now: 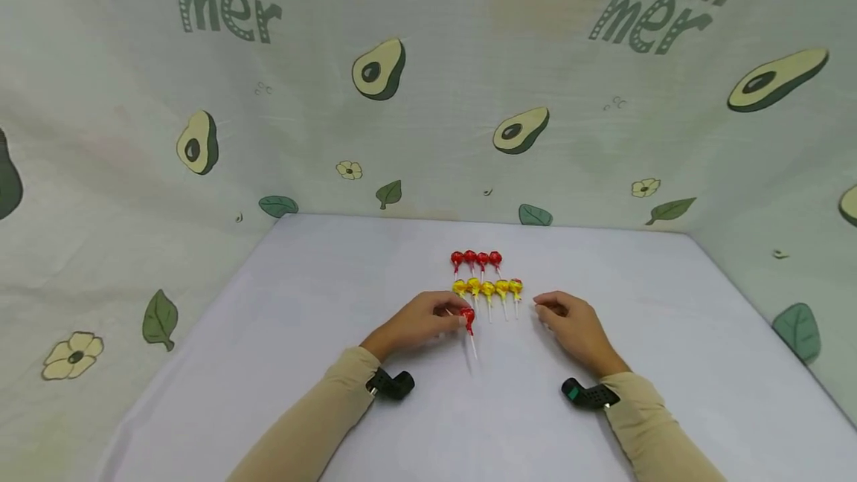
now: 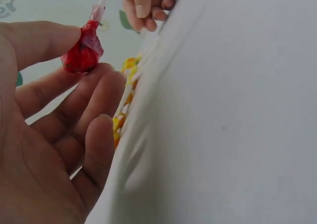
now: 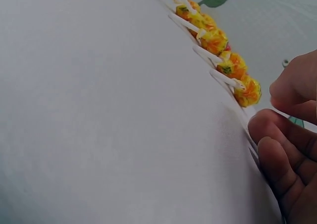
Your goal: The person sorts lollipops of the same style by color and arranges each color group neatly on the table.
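Observation:
A red-wrapped lollipop is pinched by my left hand. In the left wrist view my thumb presses the wrapped head against the fingers, and its white stick points away from the palm. Just beyond lies a row of several yellow lollipops, sticks towards me. Behind them is a row of several red lollipops. My right hand rests by the right end of the yellow row, fingers loosely curled, holding nothing. The right wrist view shows it close to the last yellow lollipop but apart from it.
A white cloth covers the table. Behind and at the sides hangs a pale curtain printed with avocados, leaves and lettering. Black straps with camera mounts sit on both wrists, over beige sleeves.

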